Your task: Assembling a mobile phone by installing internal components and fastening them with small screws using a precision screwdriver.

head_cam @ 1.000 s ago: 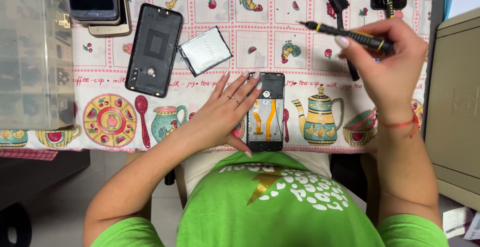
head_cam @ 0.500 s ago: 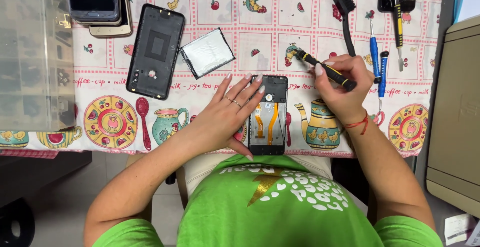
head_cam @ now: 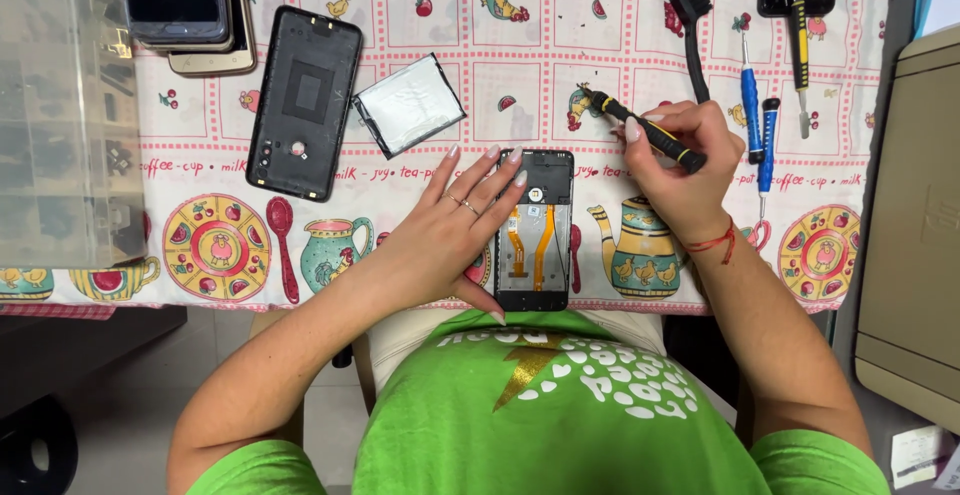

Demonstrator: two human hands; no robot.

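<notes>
Left hand [head_cam: 450, 230] flat, fingers spread, pressing on the left edge of the opened phone [head_cam: 536, 230], which lies at the near table edge between both hands. Right hand [head_cam: 680, 170] pinches a black-and-yellow screwdriver [head_cam: 645, 132], tip pointing up-left, just right of the phone's top. Back cover [head_cam: 305, 103] and battery [head_cam: 408, 105] beyond left hand; brush [head_cam: 692, 30] and blue screwdrivers [head_cam: 752, 95] beyond right
</notes>
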